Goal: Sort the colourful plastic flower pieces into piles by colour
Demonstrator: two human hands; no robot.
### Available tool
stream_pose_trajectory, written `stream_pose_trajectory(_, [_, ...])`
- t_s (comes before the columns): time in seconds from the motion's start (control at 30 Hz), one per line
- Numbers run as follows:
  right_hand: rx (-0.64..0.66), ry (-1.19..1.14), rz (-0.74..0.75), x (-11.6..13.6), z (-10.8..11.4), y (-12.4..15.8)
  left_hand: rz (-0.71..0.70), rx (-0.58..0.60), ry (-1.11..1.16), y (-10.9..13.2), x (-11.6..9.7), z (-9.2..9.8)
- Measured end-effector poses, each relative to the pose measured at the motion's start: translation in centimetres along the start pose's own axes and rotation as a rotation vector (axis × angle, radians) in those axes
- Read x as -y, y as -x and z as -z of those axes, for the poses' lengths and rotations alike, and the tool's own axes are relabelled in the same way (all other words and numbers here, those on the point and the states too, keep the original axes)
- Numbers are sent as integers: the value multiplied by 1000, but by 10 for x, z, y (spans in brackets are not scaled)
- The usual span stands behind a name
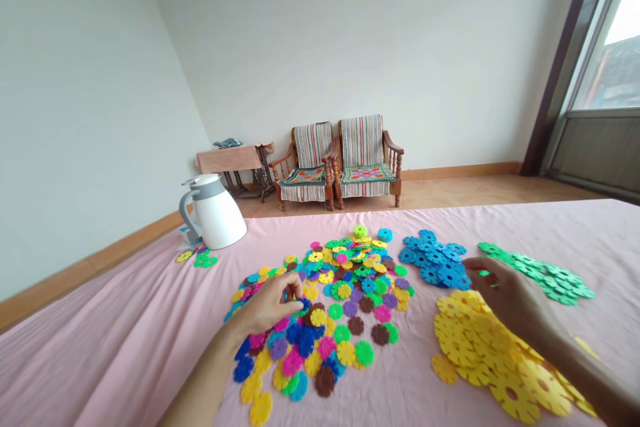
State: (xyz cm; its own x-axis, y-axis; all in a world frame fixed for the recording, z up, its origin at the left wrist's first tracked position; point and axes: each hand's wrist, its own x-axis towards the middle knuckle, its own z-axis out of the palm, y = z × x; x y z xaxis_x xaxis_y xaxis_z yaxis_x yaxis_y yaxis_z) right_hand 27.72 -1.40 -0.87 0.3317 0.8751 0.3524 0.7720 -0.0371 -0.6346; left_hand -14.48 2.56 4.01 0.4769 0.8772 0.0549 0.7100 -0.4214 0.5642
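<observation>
My left hand (274, 301) is closed, thumb and fingers bent together over a large mixed heap of notched plastic snowflake discs (343, 257). At its thumb tip is a dark blue snowflake disc (303, 305), partly covered by the fingers. My right hand (503, 287) curls its fingers in a pinch between a pile of blue snowflake discs (433, 259) and a pile of large yellow snowflake discs (473, 333). A bit of green shows between those fingers; whether it is held or lies behind them I cannot tell. Green snowflake discs (560, 273) spread just beyond that hand.
A pink cloth (165, 333) covers the surface. A white and grey jug (220, 213) stands at the back left, with a few loose discs (205, 258) beside it. Beyond the far edge are two wooden armchairs (367, 147) and a small cloth-covered table (230, 158).
</observation>
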Motion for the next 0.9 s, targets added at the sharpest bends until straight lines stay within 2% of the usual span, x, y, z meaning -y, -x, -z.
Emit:
stream_pose_trajectory(0.1, [20, 0, 63, 12, -2, 6, -3, -30, 78, -2, -1, -4])
stream_pose_trajectory(0.27, [33, -13, 154, 24, -6, 13, 18, -180, 86, -7, 0, -14])
stream_pose_trajectory(0.4, [28, -38, 230, 32, -9, 19, 116, -252, 262, -11, -6, -21])
stream_pose_trajectory(0.5, [71, -86, 298, 45, -15, 28, 166, -198, 513, -11, -20, -35])
stream_pose_trajectory(0.6, [217, -140, 371, 62, -21, 40, 112, -94, 659, -8, -39, -54])
stream_pose_trajectory(0.73, [427, -220, 469, 86, -25, 59, 54, 13, 691, 0, -64, -76])
stream_pose_trajectory(0.9, [548, -250, 507, 106, -30, 79, -6, 74, 659, 8, -82, -85])
